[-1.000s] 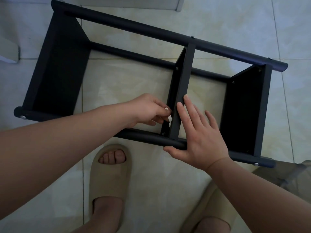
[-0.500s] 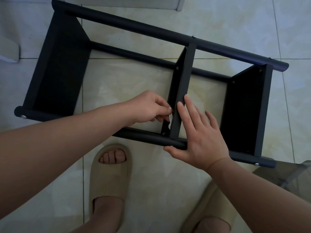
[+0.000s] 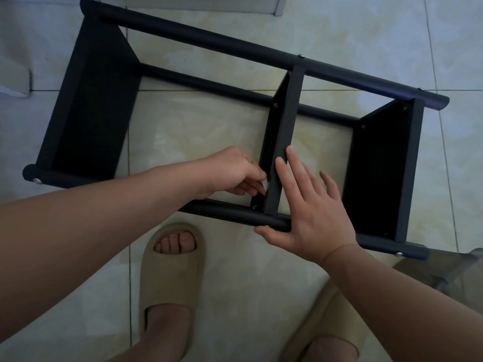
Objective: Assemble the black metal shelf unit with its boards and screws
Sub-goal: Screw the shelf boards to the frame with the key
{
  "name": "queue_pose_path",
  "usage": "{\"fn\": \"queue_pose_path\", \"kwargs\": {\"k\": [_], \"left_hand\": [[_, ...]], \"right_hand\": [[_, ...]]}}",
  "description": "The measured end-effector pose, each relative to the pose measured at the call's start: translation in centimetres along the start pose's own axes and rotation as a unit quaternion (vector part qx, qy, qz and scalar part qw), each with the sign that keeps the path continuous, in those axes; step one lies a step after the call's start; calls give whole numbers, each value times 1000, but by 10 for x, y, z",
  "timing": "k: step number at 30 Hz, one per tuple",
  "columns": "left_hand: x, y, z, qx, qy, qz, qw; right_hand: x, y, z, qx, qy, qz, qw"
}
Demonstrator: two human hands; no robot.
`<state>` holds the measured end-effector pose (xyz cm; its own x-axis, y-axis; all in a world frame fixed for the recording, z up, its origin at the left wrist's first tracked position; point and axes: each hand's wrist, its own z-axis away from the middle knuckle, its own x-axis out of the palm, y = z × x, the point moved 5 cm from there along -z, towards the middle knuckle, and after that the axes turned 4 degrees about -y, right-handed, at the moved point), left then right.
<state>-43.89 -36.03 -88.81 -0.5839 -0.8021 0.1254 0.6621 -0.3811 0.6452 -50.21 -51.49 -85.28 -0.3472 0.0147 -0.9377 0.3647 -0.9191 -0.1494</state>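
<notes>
Floor: pale, shiny square floor tiles (image 3: 235, 283) with thin dark lines between them. A white strip of wall runs along the top.
Shelf: the black metal shelf unit (image 3: 235, 50) lies on its side on the tiles, just in front of the feet. Its long sides are smooth round tubes.
Boards: three flat black boards sit between the tubes, and the thin middle board (image 3: 285, 131) stands on its edge.
Screws: a little round screw head (image 3: 254, 206) shows low on the middle board.
Right hand: the right hand (image 3: 311, 220) is spread flat with straight fingers on the middle board's edge. Its thumb is against the near tube.
Left hand: the left hand (image 3: 230, 171) has its fingers curled tight beside the middle board. A tiny white bit (image 3: 267, 184) shows at the tips. It may be pinched there, but I cannot tell.
Feet: two soft tan slippers (image 3: 170, 270).
Hard to see: a see-through thing (image 3: 449, 273) at the bottom right is cut off.
</notes>
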Motion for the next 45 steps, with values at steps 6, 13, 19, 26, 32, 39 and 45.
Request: {"fn": "queue_pose_path", "kwargs": {"k": [6, 13, 19, 26, 32, 39, 45], "left_hand": [[0, 4, -1, 6, -15, -35, 999], [-3, 3, 2, 9, -30, -63, 998], [-7, 5, 4, 10, -52, -101, 994], [-11, 3, 9, 16, -78, -143, 986], [-13, 1, 13, 15, -111, -178, 978], [-13, -8, 12, 8, -133, -194, 972], [-8, -15, 13, 8, -141, -201, 969]], "right_hand": [[-1, 0, 0, 0, 8, -1, 1000], [-1, 0, 0, 0, 8, 1, 1000], [0, 0, 0, 0, 11, -2, 1000], [1, 1, -1, -3, 7, -4, 1000], [1, 1, 0, -1, 6, -4, 1000], [0, 1, 1, -2, 17, -7, 1000], [0, 1, 1, -4, 17, -19, 1000]]}}
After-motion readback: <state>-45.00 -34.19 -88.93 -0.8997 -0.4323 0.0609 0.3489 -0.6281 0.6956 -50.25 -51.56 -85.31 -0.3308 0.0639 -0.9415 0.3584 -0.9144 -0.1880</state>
